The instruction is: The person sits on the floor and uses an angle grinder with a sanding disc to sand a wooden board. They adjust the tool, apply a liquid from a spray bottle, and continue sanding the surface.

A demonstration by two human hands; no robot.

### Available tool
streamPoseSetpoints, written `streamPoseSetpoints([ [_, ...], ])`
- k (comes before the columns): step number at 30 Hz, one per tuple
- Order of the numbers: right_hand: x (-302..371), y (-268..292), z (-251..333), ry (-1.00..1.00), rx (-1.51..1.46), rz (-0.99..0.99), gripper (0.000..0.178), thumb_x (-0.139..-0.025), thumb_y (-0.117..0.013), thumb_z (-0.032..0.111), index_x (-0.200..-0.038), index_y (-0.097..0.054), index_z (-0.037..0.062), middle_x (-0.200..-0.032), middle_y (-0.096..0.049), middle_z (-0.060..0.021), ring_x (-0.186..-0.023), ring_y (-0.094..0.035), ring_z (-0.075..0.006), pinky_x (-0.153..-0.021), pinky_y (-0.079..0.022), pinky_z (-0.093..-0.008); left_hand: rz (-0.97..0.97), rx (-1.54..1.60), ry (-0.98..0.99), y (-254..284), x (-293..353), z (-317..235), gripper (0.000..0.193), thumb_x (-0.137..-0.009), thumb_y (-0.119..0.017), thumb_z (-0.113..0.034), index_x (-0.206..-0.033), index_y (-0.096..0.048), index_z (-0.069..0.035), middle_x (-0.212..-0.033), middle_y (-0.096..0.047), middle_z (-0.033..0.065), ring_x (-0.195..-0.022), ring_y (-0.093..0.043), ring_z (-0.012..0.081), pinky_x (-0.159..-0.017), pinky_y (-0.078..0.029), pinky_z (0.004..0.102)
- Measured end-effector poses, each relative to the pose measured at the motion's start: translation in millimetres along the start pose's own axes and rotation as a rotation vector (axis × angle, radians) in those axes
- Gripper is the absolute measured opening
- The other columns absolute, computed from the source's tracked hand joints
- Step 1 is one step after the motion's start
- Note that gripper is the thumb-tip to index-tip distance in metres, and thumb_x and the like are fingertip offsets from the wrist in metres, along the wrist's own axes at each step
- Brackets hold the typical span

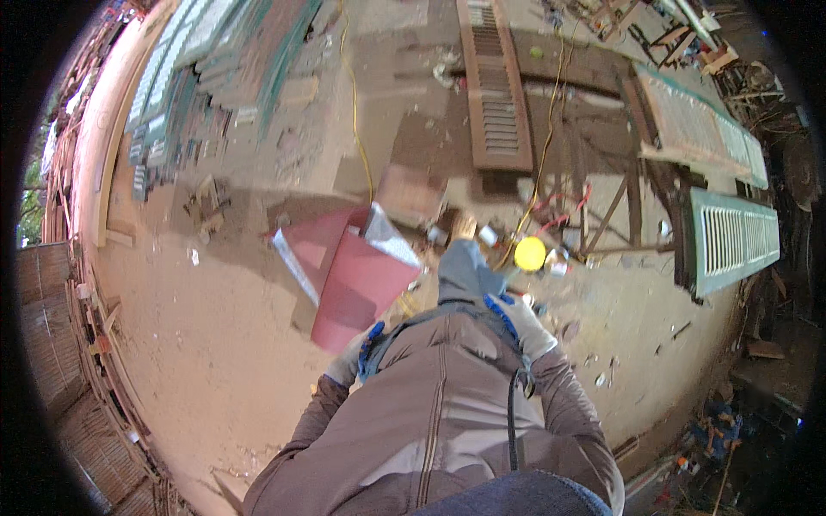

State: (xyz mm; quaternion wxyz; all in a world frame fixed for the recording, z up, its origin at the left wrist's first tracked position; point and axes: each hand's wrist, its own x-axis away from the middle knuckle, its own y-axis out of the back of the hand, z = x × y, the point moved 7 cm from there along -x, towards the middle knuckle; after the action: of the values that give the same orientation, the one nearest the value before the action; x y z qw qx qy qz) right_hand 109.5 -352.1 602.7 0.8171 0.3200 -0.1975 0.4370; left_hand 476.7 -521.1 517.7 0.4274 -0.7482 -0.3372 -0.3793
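Both of my hands wear light grey gloves with blue on the fingers. Low at my left side, my left hand (348,359) is closed at the blue trousers (465,273), its fingers partly hidden by my body. Just beyond it stands a folded dull-red sheet (361,288) with a pale bluish underside, apart from the hand as far as I can see. On the other side, my right hand (527,327) is closed against the trousers near my hip, blue fingertips pressed on the cloth. A tan shoe (463,226) shows ahead of my leg.
A yellow round lid or tub (530,254) sits among small containers ahead right. Louvered shutters lie farther out: brown (497,95), green (736,241), and a stack (159,129) at left. A yellow cord (354,103) crosses the dusty floor; wood scraps line the right edge.
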Motion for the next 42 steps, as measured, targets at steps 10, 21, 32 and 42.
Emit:
streamPoseSetpoints([
  [10, -118, 120, 94, 0.055, 0.009, 0.146, 0.026, -0.094, -0.069, 0.028, -0.101, -0.068, 0.0034, -0.087, -0.067, -0.0032, -0.079, -0.059, -0.0105, -0.07, -0.049, -0.0301, 0.288, 0.083, 0.15, -205, -64, -222, 0.046, -0.104, -0.051, -0.03, -0.139, -0.051, 0.0, -0.131, -0.062, 0.0112, -0.117, -0.061, 0.0194, -0.104, -0.048, 0.0347],
  [21, -253, 181, 126, -0.255, -0.114, -0.024, 0.044, -0.091, -0.068, 0.047, -0.087, -0.072, 0.0042, -0.071, -0.065, -0.0024, -0.064, -0.057, -0.0093, -0.057, -0.046, -0.0306, 0.406, 0.024, 0.079, -283, -214, -396, 0.045, -0.106, -0.047, -0.03, -0.139, -0.05, 0.0, -0.126, -0.063, 0.0138, -0.114, -0.062, 0.0204, -0.104, -0.048, 0.0341],
  [32, -502, 169, 351, -0.108, -0.449, 0.019, 0.02, -0.097, -0.063, 0.022, -0.101, -0.07, 0.0036, -0.086, -0.068, 0.0, -0.077, -0.061, -0.0074, -0.068, -0.049, -0.0263, 0.301, -0.197, 0.208, -300, -328, -711, 0.041, -0.105, -0.049, -0.032, -0.132, -0.058, -0.001, -0.114, -0.069, 0.0114, -0.103, -0.065, 0.0194, -0.098, -0.05, 0.0314],
  [42, -616, 227, 512, 0.125, -0.451, -0.165, 0.032, -0.094, -0.069, 0.022, -0.115, -0.068, -0.0022, -0.103, -0.071, -0.0068, -0.09, -0.065, -0.0162, -0.081, -0.053, -0.0332, 0.484, -0.251, 0.074, -364, -324, -894, 0.055, -0.104, -0.05, -0.039, -0.147, -0.045, -0.004, -0.142, -0.055, 0.0082, -0.123, -0.054, 0.0133, -0.109, -0.041, 0.0302],
])
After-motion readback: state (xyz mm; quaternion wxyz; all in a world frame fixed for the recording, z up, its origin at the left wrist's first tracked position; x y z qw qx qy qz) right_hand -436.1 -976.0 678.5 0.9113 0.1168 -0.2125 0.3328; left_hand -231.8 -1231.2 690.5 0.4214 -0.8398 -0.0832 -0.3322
